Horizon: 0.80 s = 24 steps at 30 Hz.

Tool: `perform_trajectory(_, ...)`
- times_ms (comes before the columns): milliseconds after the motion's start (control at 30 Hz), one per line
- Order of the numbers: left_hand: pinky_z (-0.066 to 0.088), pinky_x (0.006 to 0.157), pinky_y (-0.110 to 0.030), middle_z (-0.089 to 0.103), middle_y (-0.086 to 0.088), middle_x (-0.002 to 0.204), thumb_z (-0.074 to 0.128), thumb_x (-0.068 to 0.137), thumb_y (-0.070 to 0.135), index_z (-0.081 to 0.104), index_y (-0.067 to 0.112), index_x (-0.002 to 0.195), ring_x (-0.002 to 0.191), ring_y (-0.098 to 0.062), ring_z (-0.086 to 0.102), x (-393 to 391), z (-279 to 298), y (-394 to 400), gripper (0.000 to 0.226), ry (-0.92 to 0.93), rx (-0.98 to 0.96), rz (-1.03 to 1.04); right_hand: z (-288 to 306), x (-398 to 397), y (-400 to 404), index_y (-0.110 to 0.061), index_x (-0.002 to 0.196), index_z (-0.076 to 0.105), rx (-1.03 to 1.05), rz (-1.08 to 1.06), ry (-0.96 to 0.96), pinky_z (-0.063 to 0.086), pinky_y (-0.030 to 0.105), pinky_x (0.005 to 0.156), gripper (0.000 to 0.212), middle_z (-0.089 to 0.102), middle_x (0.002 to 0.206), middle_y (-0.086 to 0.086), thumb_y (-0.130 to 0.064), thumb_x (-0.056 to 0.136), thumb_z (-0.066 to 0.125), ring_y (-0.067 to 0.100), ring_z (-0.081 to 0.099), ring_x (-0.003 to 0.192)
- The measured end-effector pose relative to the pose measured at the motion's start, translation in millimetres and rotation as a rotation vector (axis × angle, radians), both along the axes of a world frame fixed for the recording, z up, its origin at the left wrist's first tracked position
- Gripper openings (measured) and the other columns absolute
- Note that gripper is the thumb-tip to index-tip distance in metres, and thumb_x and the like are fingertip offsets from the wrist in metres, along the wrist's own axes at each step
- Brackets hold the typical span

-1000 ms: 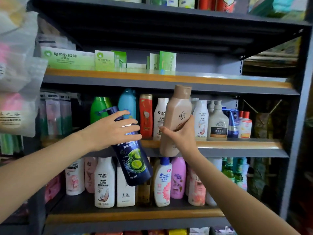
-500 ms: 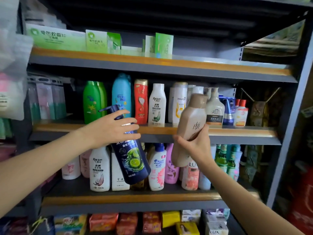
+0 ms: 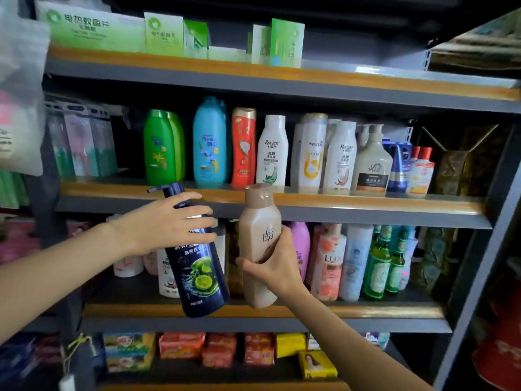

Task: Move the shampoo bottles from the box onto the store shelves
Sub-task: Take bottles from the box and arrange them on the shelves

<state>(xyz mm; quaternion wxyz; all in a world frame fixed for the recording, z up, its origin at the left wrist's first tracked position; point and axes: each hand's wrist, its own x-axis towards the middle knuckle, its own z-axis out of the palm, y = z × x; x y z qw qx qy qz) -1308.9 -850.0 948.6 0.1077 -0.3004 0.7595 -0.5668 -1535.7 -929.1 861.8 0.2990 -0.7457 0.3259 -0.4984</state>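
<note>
Two bottles held up in front of the shelves, one per hand. Left hand wraps its fingers round the upper part of a dark blue pump bottle, which tilts with its base toward the right. Right hand grips a tan bottle near its lower half, thumb across the front, cap up.

Against half a second ago: the tan bottle has come down and leftward, from beside the middle shelf's white bottles to just right of the blue one; now nearly upright, its cap level with the middle shelf edge. Left hand and blue bottle hold much the same pose. View has dipped slightly.

Behind the hands, the lower shelf carries white, pink and green bottles. Above the hands, a row of upright shampoo bottles; higher up, green boxes. Below the hands, soap packets. Shelf frame grey with wood-coloured edging.
</note>
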Motion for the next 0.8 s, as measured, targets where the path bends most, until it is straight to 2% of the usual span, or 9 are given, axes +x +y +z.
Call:
perform_trajectory(100,0.029,0.102,-0.045,0.065,-0.004,0.108,0.056,0.066,0.002,0.05,0.02,0.114,0.106,-0.025,0.061,6.0,10.1,6.2,0.052,0.03,-0.035,-0.007,23.6,9.5,2.7,-0.016,0.106,0.037,-0.066,0.018,-0.005,0.043,0.018,0.07,0.07,0.048,0.102,0.002,-0.026,0.058,0.086,0.01,0.049,0.089)
perform_trajectory(233,0.029,0.1,-0.044,0.067,-0.005,0.106,0.027,0.078,0.002,0.051,0.019,0.112,0.101,-0.025,0.063,15.6,32.1,22.1,0.044,0.079,-0.102,0.0,61.3,24.2,8.9,-0.015,0.104,0.037,-0.166,0.056,-0.128,0.041,0.01,0.071,0.068,0.051,0.102,0.001,-0.02,0.059,0.087,0.002,0.05,0.091)
perform_trajectory(267,0.029,0.099,-0.044,0.067,-0.006,0.107,0.028,0.076,0.003,0.051,0.019,0.112,0.101,-0.025,0.063,19.5,37.3,26.8,0.045,0.072,-0.123,0.017,70.9,29.1,10.6,-0.014,0.105,0.037,-0.195,0.063,-0.173,0.04,0.007,0.072,0.068,0.05,0.101,-0.001,-0.018,0.059,0.087,-0.001,0.049,0.091)
perform_trajectory(333,0.029,0.1,-0.045,0.066,-0.006,0.109,0.043,0.069,0.003,0.05,0.019,0.113,0.104,-0.026,0.063,30.6,46.2,35.0,0.048,0.039,-0.154,0.054,89.2,40.5,12.6,-0.014,0.106,0.036,-0.249,0.068,-0.248,0.039,0.004,0.073,0.069,0.049,0.099,-0.004,-0.016,0.059,0.087,-0.002,0.049,0.091)
perform_trajectory(400,0.029,0.1,-0.045,0.065,-0.005,0.111,0.066,0.058,0.004,0.05,0.021,0.114,0.106,-0.026,0.061,42.6,57.8,44.0,0.061,0.016,-0.165,0.123,105.6,53.9,13.3,-0.015,0.108,0.035,-0.289,0.089,-0.286,0.041,0.007,0.077,0.071,0.049,0.102,-0.002,-0.017,0.059,0.087,0.004,0.051,0.094)
perform_trajectory(467,0.029,0.101,-0.046,0.063,-0.005,0.112,0.079,0.047,0.008,0.049,0.021,0.116,0.108,-0.026,0.058,52.5,70.0,54.2,0.076,0.025,-0.147,0.19,117.9,70.0,13.4,-0.015,0.11,0.035,-0.311,0.13,-0.29,0.041,0.007,0.081,0.073,0.049,0.105,-0.002,-0.017,0.06,0.087,0.006,0.05,0.097)
perform_trajectory(633,0.03,0.101,-0.046,0.062,-0.004,0.111,0.086,0.044,0.013,0.048,0.021,0.115,0.11,-0.026,0.051,73.2,88.2,73.2,0.081,0.015,-0.168,0.243,132.8,113.6,15.6,-0.013,0.107,0.035,-0.353,0.163,-0.303,0.035,0.0,0.076,0.071,0.048,0.105,0.003,-0.015,0.059,0.087,0.009,0.048,0.096)
perform_trajectory(733,0.03,0.099,-0.045,0.065,-0.003,0.109,0.084,0.046,0.012,0.048,0.022,0.114,0.109,-0.026,0.054,79.5,89.9,80.7,0.077,0.017,-0.18,0.23,139.7,134.3,11.4,-0.005,0.113,0.038,-0.349,0.154,-0.343,0.035,-0.001,0.076,0.073,0.047,0.105,0.003,-0.012,0.059,0.087,0.01,0.047,0.095)
perform_trajectory(800,0.029,0.1,-0.045,0.064,-0.003,0.11,0.084,0.045,0.012,0.048,0.021,0.115,0.111,-0.026,0.048,82.3,89.6,83.8,0.079,0.004,-0.184,0.228,145.4,142.8,8.2,-0.001,0.117,0.038,-0.356,0.125,-0.362,0.033,-0.002,0.076,0.076,0.044,0.104,0.001,-0.011,0.06,0.086,0.008,0.045,0.095)
